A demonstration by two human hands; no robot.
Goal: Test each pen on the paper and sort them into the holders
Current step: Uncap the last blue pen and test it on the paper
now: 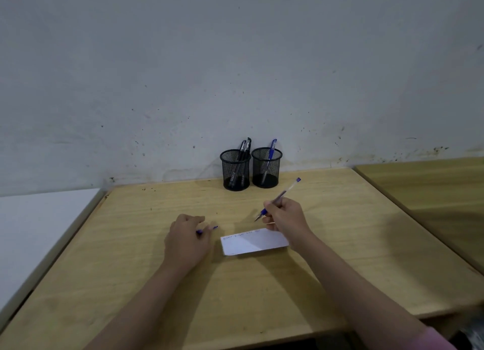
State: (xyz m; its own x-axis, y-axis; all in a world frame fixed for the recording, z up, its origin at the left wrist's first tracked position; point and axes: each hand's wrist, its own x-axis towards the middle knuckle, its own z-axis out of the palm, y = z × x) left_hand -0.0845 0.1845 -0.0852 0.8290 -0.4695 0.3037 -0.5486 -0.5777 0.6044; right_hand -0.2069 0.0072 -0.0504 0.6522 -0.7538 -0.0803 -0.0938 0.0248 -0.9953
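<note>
A pale, scuffed wall (235,61) fills the upper half of the view; below it a wooden counter (157,284) carries everything, with a second wooden surface (432,187) off to the right and a white surface (39,232) to the left; two black mesh holders stand side by side at the counter's far edge against the wall, the left holder (236,173) containing dark pens (242,158) leaning right, the right holder (266,170) containing one blue-capped pen (269,158); a small white paper (254,242) lies flat near the middle of the counter, faint scribbles along its top edge; the right hand (286,216) hovers at the paper's far right corner, its fingers pinching a blue pen (279,197) near the grip, tip pointing down-left just beyond the paper; the left hand (187,241) rests on the counter left of the paper, fingers curled around a blue pen cap (213,228).
</note>
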